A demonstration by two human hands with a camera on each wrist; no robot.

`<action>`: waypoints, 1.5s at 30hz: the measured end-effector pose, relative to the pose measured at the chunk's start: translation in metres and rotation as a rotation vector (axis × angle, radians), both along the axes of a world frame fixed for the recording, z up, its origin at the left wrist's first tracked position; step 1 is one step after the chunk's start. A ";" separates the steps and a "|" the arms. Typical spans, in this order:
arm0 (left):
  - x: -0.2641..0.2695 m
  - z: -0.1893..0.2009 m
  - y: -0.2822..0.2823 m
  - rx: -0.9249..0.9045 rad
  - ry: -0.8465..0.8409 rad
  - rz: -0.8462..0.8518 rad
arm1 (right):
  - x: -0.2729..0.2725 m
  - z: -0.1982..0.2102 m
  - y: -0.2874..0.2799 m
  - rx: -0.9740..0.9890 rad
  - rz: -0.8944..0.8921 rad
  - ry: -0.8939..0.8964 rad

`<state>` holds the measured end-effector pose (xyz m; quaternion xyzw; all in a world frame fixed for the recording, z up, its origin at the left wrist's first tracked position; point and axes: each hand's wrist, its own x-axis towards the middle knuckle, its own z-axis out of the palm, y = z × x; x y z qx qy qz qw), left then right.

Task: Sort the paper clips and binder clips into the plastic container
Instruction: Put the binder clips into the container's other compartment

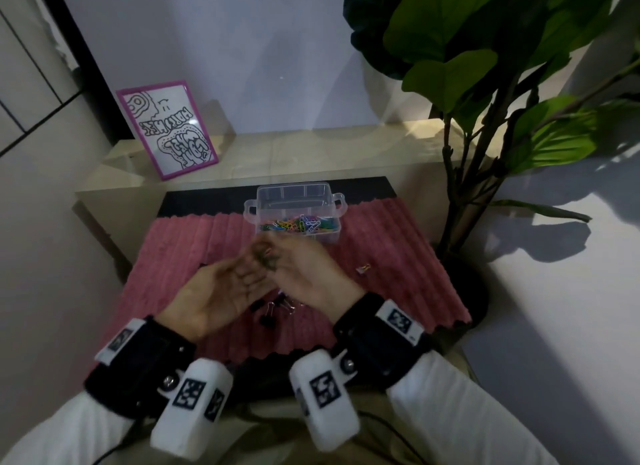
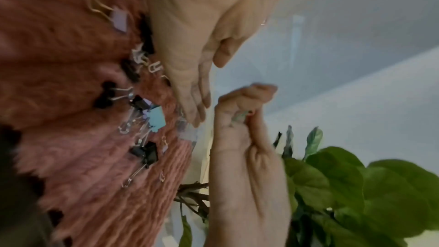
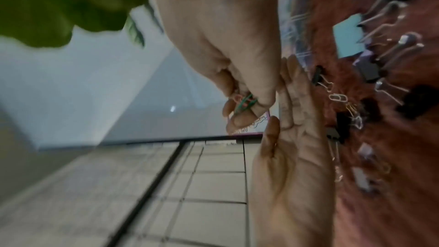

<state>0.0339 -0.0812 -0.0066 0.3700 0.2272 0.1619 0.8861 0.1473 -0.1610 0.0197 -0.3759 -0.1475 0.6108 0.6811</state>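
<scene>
A framed drawing (image 1: 167, 129) with a purple border leans against the wall, well to the left of and behind the plastic container (image 1: 296, 211). In front of the container, above the pink ribbed mat (image 1: 180, 253), the left hand (image 1: 221, 293) lies palm up with its fingers straight and relaxed, holding nothing. Beneath and between the two hands, nearer the person than the container, a loose heap of binder clips (image 1: 277, 308) rests on the mat, black ones mixed with a pale blue one (image 2: 156, 118) and a few bare wire paper clips (image 3: 338, 97). Just right of the left hand and touching its fingertips, the right hand (image 1: 304, 274) has its fingers curled, pinching a small bunch of paper clips (image 3: 244, 101), green and pink. The container stands at the far edge of the mat, its near compartment already heaped with coloured paper clips (image 1: 299, 223). To its right and nearer the person, a single small clip (image 1: 364, 268) lies alone on the mat. Farther right stands a large-leaved plant (image 1: 485, 66).
</scene>
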 end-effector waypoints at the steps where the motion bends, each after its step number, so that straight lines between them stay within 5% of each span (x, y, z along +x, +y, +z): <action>1: -0.005 -0.006 0.002 -0.016 -0.024 0.031 | -0.010 0.002 0.005 0.010 0.070 -0.201; 3: -0.006 -0.007 -0.005 -0.085 -0.085 0.000 | -0.028 0.002 0.012 -0.003 0.185 -0.745; 5: -0.006 -0.009 -0.014 0.089 -0.101 -0.043 | -0.040 -0.005 0.013 0.019 0.192 -1.254; 8: -0.020 -0.023 -0.009 0.068 0.116 0.145 | -0.048 -0.017 0.006 0.194 0.222 -1.522; 10: -0.029 -0.027 -0.011 0.145 0.105 0.182 | -0.043 -0.024 0.001 0.290 0.248 -1.606; 13: -0.030 -0.026 -0.016 -0.054 0.042 0.202 | -0.036 -0.024 -0.006 0.377 0.245 -1.698; 17: -0.048 -0.038 -0.004 -0.243 -0.095 0.132 | -0.019 -0.019 -0.016 0.426 0.170 -1.564; 21: -0.091 -0.038 0.010 0.003 -0.138 0.198 | 0.024 -0.017 -0.005 0.184 0.124 -1.576; 25: -0.131 -0.039 0.021 -0.023 -0.154 0.206 | 0.029 -0.005 0.031 0.066 0.577 -1.919; 28: -0.157 -0.041 0.027 -0.071 -0.049 0.316 | 0.002 -0.004 0.070 0.099 0.868 -2.005; 32: -0.171 -0.038 0.026 -0.056 -0.116 0.339 | -0.023 -0.019 0.101 0.102 1.104 -2.145; 40: -0.177 -0.044 0.022 -0.047 -0.219 0.251 | 0.005 -0.016 0.084 0.174 0.778 -1.929; 45: -0.172 -0.039 0.032 -0.042 -0.121 0.323 | 0.050 -0.009 0.054 0.112 0.736 -1.991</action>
